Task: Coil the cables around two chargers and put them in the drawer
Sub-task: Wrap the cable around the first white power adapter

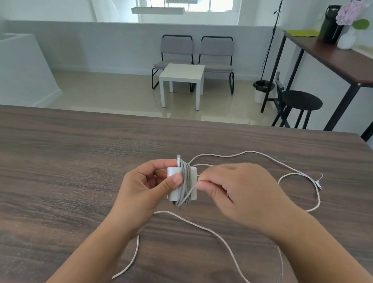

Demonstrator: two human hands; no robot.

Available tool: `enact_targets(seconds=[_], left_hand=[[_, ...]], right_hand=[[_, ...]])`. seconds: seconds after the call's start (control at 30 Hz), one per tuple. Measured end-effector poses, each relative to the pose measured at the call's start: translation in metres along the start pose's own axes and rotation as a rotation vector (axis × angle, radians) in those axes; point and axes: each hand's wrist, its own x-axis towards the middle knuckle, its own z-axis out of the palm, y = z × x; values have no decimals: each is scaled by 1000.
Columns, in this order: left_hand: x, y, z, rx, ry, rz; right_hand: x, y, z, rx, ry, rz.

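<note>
My left hand (147, 184) grips a white charger brick (174, 184) above the brown wooden table (31, 166), thumb on its front face. Several turns of white braided cable are wound round the brick's middle. My right hand (238, 192) pinches the cable (226, 240) just right of the brick. The loose rest of the cable loops over the table to the right and toward me, with a connector end (318, 183) lying at the far right. Only one charger is in view, and no drawer.
The table's far edge (184, 119) runs across the middle of the view. Beyond it stand two grey chairs (195, 58), a small white side table (183, 77), a black stool (300, 102) and a tall dark desk (352, 62) at the right.
</note>
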Motion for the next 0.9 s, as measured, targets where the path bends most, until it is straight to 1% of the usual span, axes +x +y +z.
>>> enact_targets(seconds=[0.07, 0.17, 0.3, 0.33, 0.47, 0.53, 0.6, 0.63, 0.67, 0.73, 0.8, 0.9], left_hand=[[-1, 0, -4, 4, -80, -13], [-3, 2, -7, -14, -195, -11], [-6, 9, -8, -81, -301, 5], [-5, 11, -8, -104, -314, 8], [-3, 15, -4, -192, -304, 19], [-1, 15, 0, -250, -282, 26], [3, 12, 4, -330, -224, 7], [5, 11, 7, -359, -171, -3], [6, 9, 9, -376, -106, -11], [10, 8, 11, -372, 33, -11], [13, 7, 13, -291, 146, 6], [15, 0, 11, -155, 253, 40]], right_hand=[[7, 4, -8, 39, 0, -25], [16, 11, -16, 135, 57, -27], [21, 15, -11, 514, 48, 122], [21, 16, -8, 577, 49, 141], [20, 18, 17, 747, 22, 210], [17, 14, 35, 911, 23, 257], [13, 8, 50, 1050, 11, 337], [10, 4, 54, 1057, -18, 369], [7, 0, 57, 978, -40, 386], [-3, -6, 64, 725, -34, 377], [-14, -8, 68, 558, -57, 350], [-21, -10, 64, 402, -141, 277]])
